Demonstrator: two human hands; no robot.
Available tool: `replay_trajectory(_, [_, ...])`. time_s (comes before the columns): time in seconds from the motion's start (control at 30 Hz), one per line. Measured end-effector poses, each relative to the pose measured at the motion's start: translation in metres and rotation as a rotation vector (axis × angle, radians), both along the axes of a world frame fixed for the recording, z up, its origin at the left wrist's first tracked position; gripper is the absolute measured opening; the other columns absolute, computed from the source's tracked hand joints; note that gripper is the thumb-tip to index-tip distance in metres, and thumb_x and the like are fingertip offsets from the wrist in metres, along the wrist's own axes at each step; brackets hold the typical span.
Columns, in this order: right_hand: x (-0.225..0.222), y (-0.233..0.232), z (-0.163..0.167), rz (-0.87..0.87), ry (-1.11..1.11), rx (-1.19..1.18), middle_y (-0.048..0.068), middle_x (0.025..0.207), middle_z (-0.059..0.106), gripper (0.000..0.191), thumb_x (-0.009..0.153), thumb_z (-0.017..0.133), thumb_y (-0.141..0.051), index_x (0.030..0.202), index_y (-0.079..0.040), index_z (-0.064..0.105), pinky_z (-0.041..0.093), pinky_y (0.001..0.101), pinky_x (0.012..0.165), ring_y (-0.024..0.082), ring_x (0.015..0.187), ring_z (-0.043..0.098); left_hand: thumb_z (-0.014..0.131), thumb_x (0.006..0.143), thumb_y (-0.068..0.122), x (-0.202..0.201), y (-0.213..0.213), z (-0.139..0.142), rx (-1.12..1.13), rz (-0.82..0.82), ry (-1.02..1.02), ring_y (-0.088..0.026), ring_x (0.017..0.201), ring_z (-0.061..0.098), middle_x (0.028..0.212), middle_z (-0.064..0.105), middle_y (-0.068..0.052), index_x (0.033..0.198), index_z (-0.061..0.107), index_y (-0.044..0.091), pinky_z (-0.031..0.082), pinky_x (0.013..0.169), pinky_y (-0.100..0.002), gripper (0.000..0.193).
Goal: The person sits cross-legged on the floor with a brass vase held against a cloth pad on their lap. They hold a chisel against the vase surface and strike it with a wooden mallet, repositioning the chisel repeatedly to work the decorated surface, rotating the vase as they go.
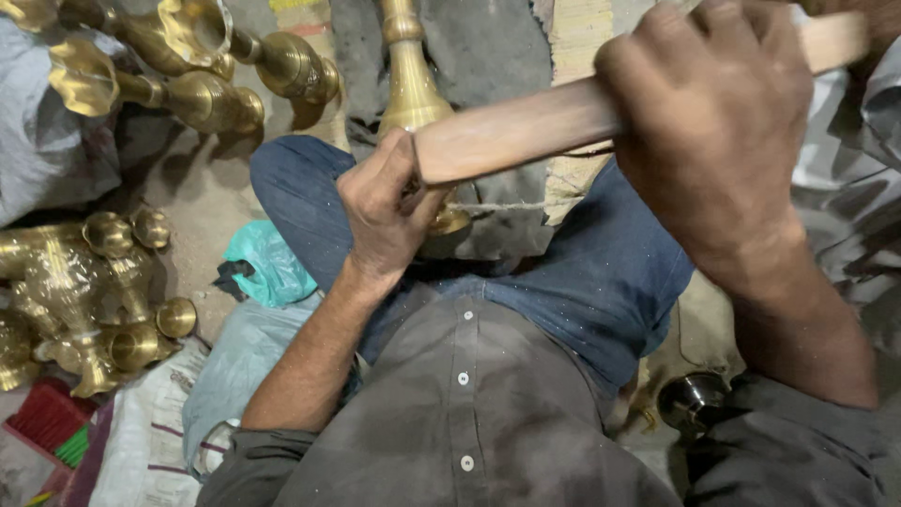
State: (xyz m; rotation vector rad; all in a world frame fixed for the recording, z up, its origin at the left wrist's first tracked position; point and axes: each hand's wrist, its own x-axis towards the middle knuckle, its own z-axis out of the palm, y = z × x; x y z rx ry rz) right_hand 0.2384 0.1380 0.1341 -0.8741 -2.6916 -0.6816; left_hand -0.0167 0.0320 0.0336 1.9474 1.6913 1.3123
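Here, the left hand (380, 211) was clenched on the near end of the wooden stick (526, 127) and the right hand (713, 122) gripped its far part, pressing against the brass stem (413, 84) between the knees; finished brass pieces (84, 300) lay nearby.

1. The wooden stick (563, 117) runs from inside the right hand (713, 122) fingers leftward to the left hand (385, 207) fingers.
2. The brass stem (413, 84) stands just beyond the left fingers.
3. Brass pieces (188, 66) lie well left of both hands.
4. A plastic bag (267, 263) lies left of the left fingers.
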Motion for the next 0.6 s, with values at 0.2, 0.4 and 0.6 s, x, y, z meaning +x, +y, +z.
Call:
replay_trajectory(0.2, [0.0, 0.002, 0.002, 0.041, 0.163, -0.187, 0.005, 0.097, 0.06, 0.018, 0.088, 0.074, -0.008, 0.104, -0.009, 0.065, 0.044, 0.0378, 0.092, 0.021, 0.095, 0.058, 0.087, 0.083, 0.005, -0.002, 0.003, 0.0, 0.02, 0.0, 0.052, -0.027, 0.08, 0.069, 0.099, 0.066, -0.011, 0.118, 0.063, 0.005, 0.055, 0.067, -0.038, 0.042])
replay_trajectory(0.4, [0.006, -0.001, -0.009, 0.018, 0.158, -0.177, 0.007, 0.095, 0.061, 0.022, 0.091, 0.084, -0.009, 0.101, -0.009, 0.065, 0.045, 0.0385, 0.088, 0.025, 0.094, 0.059, 0.089, 0.08, 0.013, 0.0, 0.002, 0.008, 0.058, -0.048, 0.064, -0.029, 0.081, 0.069, 0.099, 0.067, -0.01, 0.117, 0.067, 0.006, 0.054, 0.07, -0.04, 0.043])
replay_trajectory(0.6, [0.022, 0.0, -0.032, 0.096, 0.428, -0.438, 0.006, 0.101, 0.058, 0.018, 0.096, 0.071, -0.002, 0.109, -0.005, 0.059, 0.042, 0.0338, 0.088, 0.023, 0.094, 0.056, 0.082, 0.083, 0.003, 0.002, 0.004, 0.006, 0.082, -0.023, 0.103, -0.023, 0.078, 0.071, 0.094, 0.071, -0.004, 0.116, 0.07, 0.01, 0.054, 0.065, -0.036, 0.036])
